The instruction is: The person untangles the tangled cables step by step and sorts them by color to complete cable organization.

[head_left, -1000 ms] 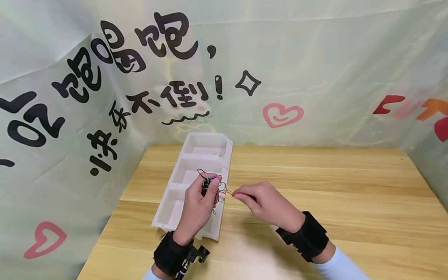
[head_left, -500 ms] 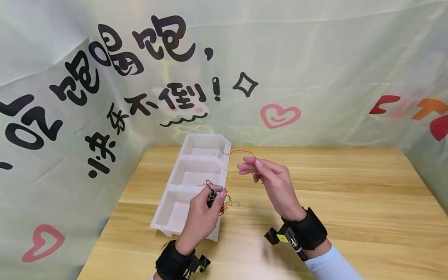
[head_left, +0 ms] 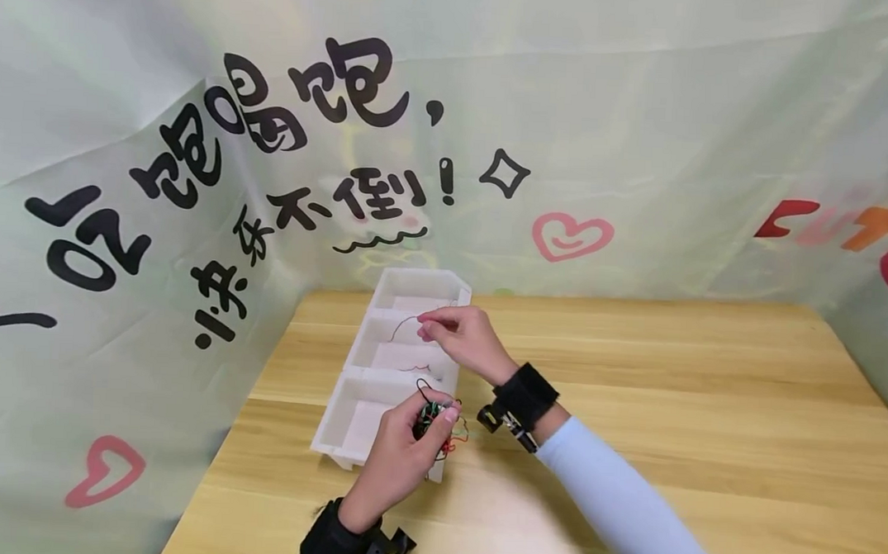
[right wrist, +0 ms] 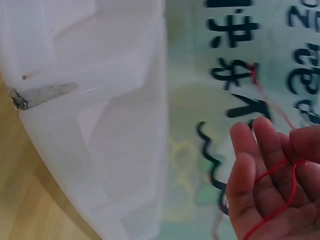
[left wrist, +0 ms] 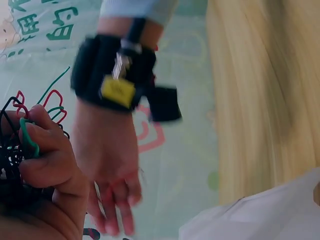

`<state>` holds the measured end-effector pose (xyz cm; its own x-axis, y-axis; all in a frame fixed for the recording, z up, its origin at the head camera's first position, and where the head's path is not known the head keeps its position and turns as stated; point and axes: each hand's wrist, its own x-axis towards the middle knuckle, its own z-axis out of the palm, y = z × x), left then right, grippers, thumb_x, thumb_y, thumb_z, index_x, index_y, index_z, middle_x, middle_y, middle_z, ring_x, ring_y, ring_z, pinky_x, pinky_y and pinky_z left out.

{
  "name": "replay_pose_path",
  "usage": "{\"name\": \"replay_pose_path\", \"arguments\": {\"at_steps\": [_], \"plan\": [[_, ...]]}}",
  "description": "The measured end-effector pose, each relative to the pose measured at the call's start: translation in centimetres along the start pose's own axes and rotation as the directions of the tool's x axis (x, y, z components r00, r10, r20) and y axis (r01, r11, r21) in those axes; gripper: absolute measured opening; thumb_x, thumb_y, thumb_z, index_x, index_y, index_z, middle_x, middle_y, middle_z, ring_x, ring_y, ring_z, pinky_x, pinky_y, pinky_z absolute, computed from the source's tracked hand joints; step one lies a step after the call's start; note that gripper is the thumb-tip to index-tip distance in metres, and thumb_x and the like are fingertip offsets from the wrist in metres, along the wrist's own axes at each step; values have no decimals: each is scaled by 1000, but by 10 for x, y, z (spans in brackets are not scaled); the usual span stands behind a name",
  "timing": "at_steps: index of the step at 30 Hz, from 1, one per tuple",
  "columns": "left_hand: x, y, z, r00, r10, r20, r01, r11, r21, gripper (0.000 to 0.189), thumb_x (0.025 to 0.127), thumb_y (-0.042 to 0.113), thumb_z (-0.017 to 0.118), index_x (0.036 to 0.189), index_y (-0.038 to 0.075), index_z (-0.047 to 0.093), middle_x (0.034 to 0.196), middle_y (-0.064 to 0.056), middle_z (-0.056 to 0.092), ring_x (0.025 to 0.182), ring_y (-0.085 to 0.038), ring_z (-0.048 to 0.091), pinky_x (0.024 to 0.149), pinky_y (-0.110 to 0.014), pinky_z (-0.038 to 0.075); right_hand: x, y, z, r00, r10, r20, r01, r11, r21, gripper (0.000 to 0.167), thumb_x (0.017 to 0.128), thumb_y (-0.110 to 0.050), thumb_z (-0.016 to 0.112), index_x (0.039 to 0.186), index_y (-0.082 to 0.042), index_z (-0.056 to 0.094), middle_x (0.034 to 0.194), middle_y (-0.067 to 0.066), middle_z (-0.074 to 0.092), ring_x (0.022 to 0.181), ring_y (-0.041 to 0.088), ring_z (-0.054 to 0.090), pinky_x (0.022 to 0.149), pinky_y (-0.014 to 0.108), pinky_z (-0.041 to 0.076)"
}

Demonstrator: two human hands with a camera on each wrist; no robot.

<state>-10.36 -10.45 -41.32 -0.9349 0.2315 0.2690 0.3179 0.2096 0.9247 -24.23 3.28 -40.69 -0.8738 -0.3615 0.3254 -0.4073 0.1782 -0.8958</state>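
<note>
pale green fabric walls [head_left: 688, 147] on three sides, kinda wrinkly, chunky black Chinese lettering [head_left: 376, 193] across the left and back, pink outlined smiley heart [head_left: 567, 240], colourful red-to-orange letters [head_left: 881, 227] off right, light wood-grain desk [head_left: 668, 419], soft glare up front

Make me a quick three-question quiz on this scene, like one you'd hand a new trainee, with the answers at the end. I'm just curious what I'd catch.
1. True or false: the left hand holds a wire bundle.
2. How many compartments does the white tray have?
A) two
B) three
C) five
3. Fill in the blank: in the right wrist view, the wire in the right hand is coloured ____.

Key:
1. True.
2. B.
3. Red.
</note>
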Motion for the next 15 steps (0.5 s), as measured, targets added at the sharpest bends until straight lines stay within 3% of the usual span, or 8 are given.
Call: {"name": "replay_pose_path", "arguments": {"at_steps": [4, 9, 14, 15], "plan": [[-2, -2, -2, 1000, -8, -16, 8, 1000, 4, 13, 103, 22, 63, 107, 11, 69, 88, -2, 68, 64, -10, 57, 57, -25, 48, 15, 16, 20, 999, 30, 21, -30, 999, -37, 19, 100, -7, 61, 110, 0, 76, 90, 8, 76, 86, 16, 72, 75, 29, 54], [-4, -3, -7, 999, -31, -11, 31, 999, -19, 20, 103, 22, 62, 110, 5, 68, 83, -11, 65, 63, -10, 57, 57, -24, 48, 23, 27, 36, 997, 79, 2, -79, 997, -7, 19, 100, -8, 61, 109, -2, 77, 93, 8, 76, 92, 17, 72, 80, 31, 53], [-3, -4, -13, 999, -39, -8, 39, 999, -22, 20, 104, 23, 61, 110, 5, 67, 87, -5, 65, 64, -13, 58, 58, -25, 48, 24, 34, 41, 994, 78, 77, -75, 996, -48, 29, 98, -7, 60, 124, 1, 70, 120, 12, 71, 113, 27, 66, 80, 27, 52], [-3, -5, -14, 999, -43, -13, 42, 999, -21, 19, 104, 23, 61, 110, 6, 67, 88, -3, 66, 65, -13, 59, 58, -25, 48, 24, 35, 41, 992, 68, 110, -61, 996, -64, 33, 96, -5, 59, 128, 1, 67, 128, 13, 67, 107, 31, 68, 74, 26, 50]]}}
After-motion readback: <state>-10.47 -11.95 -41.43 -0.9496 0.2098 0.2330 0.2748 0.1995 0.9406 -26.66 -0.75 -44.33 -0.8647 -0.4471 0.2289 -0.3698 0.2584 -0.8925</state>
